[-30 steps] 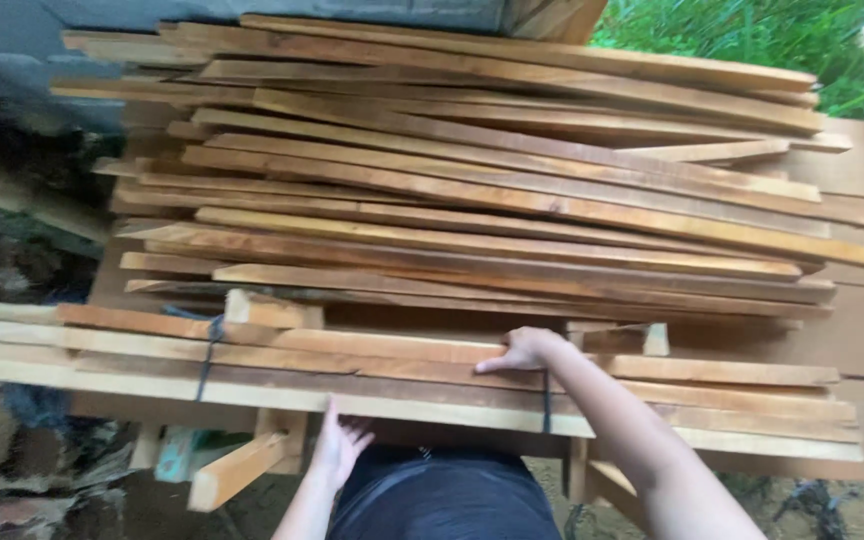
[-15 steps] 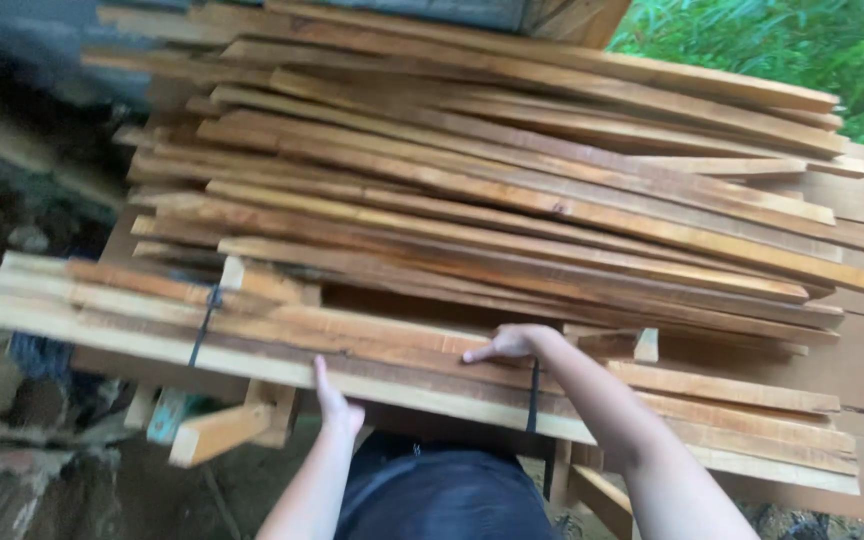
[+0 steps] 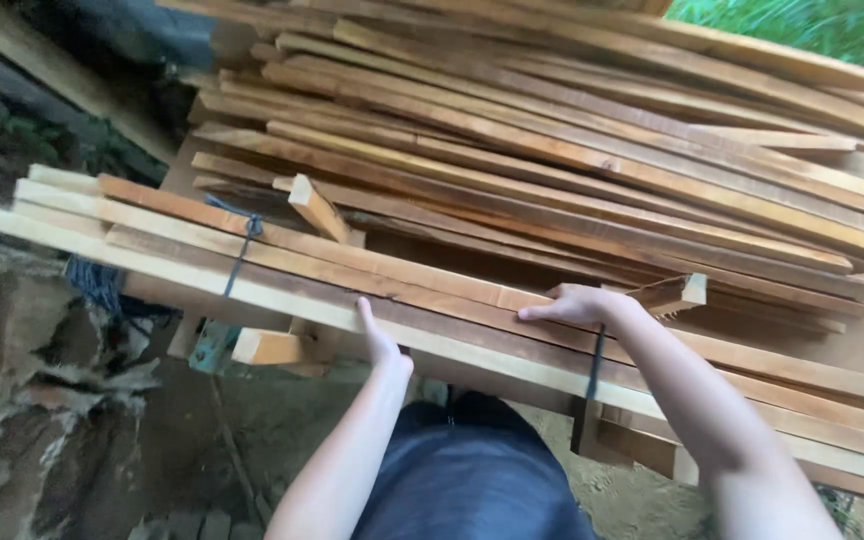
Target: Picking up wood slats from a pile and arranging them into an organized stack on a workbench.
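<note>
Closest in, the left hand (image 3: pixel 380 338) presses its open palm and upright fingers against the near edge of the strapped bundle of wooden slats (image 3: pixel 372 275), gripping nothing, just flat on the pale front slat. To its right, the right hand (image 3: pixel 574 305) lies palm-down on top of that same bundle, fingers stretched leftward and loose, not curled around anything. The bundle runs crosswise in front of the body, its left end jutting out past the support over open air, with rock and dirt ground (image 3: pixel 42 400) below and plenty of free room there.

Just right of the right hand, a dark strap (image 3: pixel 595 365) wraps the bundle; a second dark strap (image 3: pixel 242 250) binds it well left of the left hand. Under the left hand, a short wooden block (image 3: pixel 267 346) pokes out from beneath the bundle. Beyond the left hand, a small offcut (image 3: pixel 317 208) sits tilted on the slats. Just past the right hand's fingertips, another stub of wood (image 3: pixel 674 292) sticks up.

Farther out, a loose heap of long slats (image 3: pixel 592 130) fans across the platform, crowding right up behind the bundle. At the far right corner, green foliage (image 3: pixel 812 25).
</note>
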